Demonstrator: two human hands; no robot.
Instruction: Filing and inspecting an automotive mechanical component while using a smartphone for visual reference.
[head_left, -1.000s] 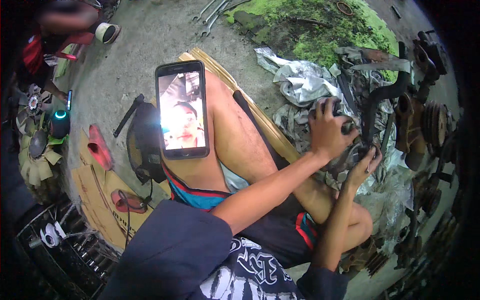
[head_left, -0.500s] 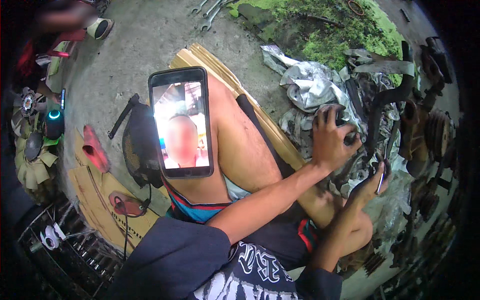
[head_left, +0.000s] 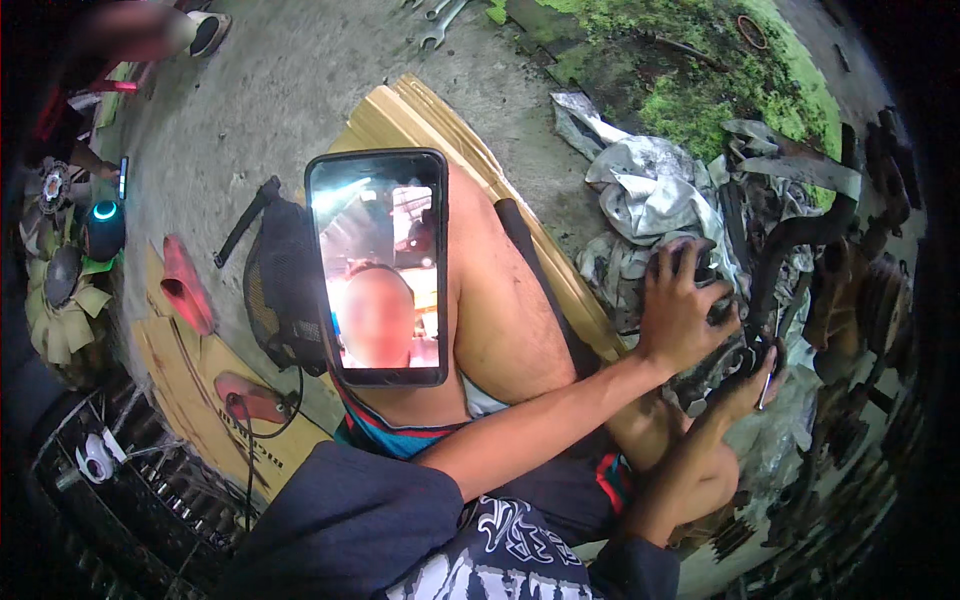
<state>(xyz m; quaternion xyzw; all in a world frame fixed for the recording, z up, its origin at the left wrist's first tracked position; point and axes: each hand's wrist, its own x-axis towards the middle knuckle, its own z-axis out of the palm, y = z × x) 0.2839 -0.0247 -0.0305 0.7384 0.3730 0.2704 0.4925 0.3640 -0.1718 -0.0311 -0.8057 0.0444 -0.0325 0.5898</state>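
Note:
My left hand (head_left: 674,319) is closed over a dark, greasy metal part (head_left: 715,268), fingers curled onto its top. Just below and to the right, my right hand (head_left: 750,386) grips a slim silver tool (head_left: 766,389), whose handle end shows, beside the lower part of the metal piece. A thick black curved hose (head_left: 785,238) rises right of both hands, and crumpled grimy silver-grey sheeting (head_left: 650,180) lies under and behind the part. A black phone (head_left: 375,230) rests face up on my left thigh, its screen showing a live picture with a blurred face.
Cardboard (head_left: 376,115), a black mesh bag (head_left: 285,290), pink footwear (head_left: 185,285) and fan assemblies (head_left: 60,280) lie around me. Wrenches (head_left: 440,25) lie at the top. Rusty parts (head_left: 835,290) crowd the right. Another person (head_left: 120,35) is at the upper left.
The view has shifted, so most things sit lower and further right. The silver tool in my right hand shows more clearly. My left hand stays on the metal part.

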